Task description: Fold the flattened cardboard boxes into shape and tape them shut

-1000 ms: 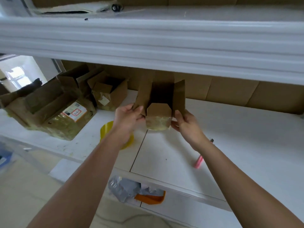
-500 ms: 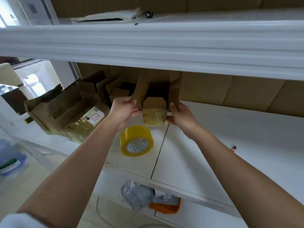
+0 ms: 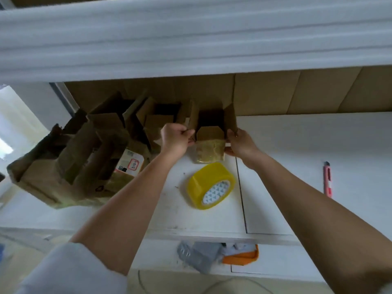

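Presently left hand [image 3: 175, 139] and right hand [image 3: 239, 143] grip opposite sides of the upright box [image 3: 210, 145]; tape [image 3: 211, 185] lies just nearer, between both forearms.

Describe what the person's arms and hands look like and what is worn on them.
Both forearms are bare, with no gloves, watch or rings visible on the left hand or the right hand. A pale, whitish sleeve covers the upper left arm, ending above the elbow. The right arm shows no sleeve in view.
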`<state>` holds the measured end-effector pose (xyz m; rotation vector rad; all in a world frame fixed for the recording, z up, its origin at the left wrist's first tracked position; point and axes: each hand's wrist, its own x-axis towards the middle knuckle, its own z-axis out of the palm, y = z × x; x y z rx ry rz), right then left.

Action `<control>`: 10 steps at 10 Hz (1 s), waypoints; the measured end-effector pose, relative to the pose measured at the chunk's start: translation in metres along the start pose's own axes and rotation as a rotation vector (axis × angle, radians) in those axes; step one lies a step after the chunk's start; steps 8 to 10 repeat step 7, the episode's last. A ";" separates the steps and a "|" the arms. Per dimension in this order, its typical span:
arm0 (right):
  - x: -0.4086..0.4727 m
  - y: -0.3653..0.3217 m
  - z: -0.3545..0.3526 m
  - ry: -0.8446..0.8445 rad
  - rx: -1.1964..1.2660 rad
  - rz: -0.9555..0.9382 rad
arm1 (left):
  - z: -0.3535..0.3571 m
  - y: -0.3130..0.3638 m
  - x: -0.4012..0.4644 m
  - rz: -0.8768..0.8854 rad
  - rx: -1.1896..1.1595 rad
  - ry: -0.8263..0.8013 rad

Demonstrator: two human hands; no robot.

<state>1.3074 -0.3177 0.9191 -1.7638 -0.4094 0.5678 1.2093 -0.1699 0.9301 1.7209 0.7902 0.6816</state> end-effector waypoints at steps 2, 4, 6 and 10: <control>0.017 0.017 0.011 0.007 -0.078 0.010 | 0.010 -0.027 0.018 0.127 0.226 -0.071; 0.025 0.031 0.017 0.036 0.072 0.010 | 0.011 -0.042 0.031 0.249 0.297 -0.095; 0.027 0.029 0.016 0.055 0.130 0.055 | 0.009 -0.041 0.038 0.204 0.338 -0.108; 0.023 0.028 0.010 0.177 0.040 0.050 | 0.001 -0.041 0.034 0.144 0.258 -0.092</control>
